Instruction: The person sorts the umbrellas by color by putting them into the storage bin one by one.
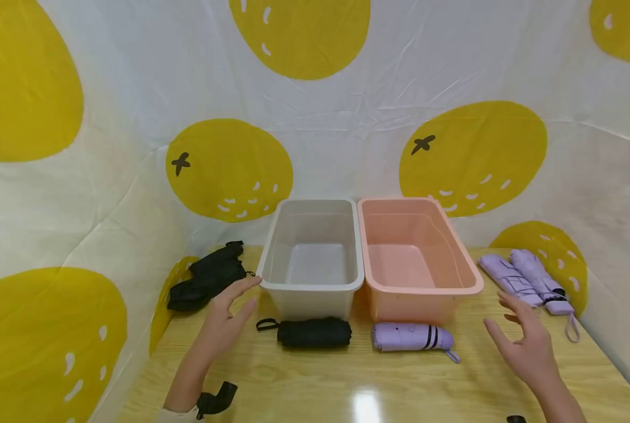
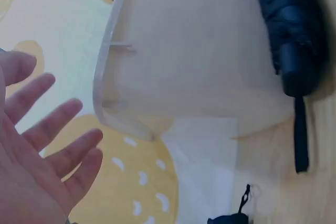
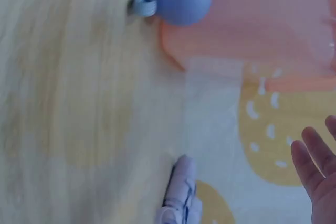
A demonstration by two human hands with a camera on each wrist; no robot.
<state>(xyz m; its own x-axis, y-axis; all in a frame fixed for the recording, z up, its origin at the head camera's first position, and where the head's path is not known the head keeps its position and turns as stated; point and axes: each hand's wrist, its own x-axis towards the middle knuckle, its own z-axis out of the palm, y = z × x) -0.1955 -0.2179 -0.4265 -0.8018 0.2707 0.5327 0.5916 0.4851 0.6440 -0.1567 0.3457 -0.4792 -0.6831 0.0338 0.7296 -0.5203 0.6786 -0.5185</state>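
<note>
Black umbrella (image 1: pixel 315 333), rolled up, is laid crosswise on the wooden table (image 1: pixel 304 382) just in front of the grey bin (image 1: pixel 312 288); its strap loop is pointed left. Purple umbrella (image 1: pixel 411 338), likewise rolled, is laid just in front of the pink bin (image 1: pixel 425 291); two dark bands are seen toward its right end, with a small loop hung from that end. The bins are set side by side, rims very close; whether they are touching cannot be told.

Left hand (image 1: pixel 227 314) is held near the grey bin's front left corner, beside a heap of black umbrellas (image 1: pixel 209 279), count unclear. Its fingers are parted and loosely extended, thumb apart; in the left wrist view the palm is shown bare. Contact with the rim cannot be told.

Right hand (image 1: pixel 526 343) is held near a pair of purple umbrellas (image 1: pixel 526 279) laid side by side at the table's right. Thumb and fingers are spaced well apart, fingers slightly bent.

Black device (image 1: pixel 216 399) is worn at the left wrist. White cloth (image 1: pixel 346 158), printed with yellow fruit, is hung behind.
</note>
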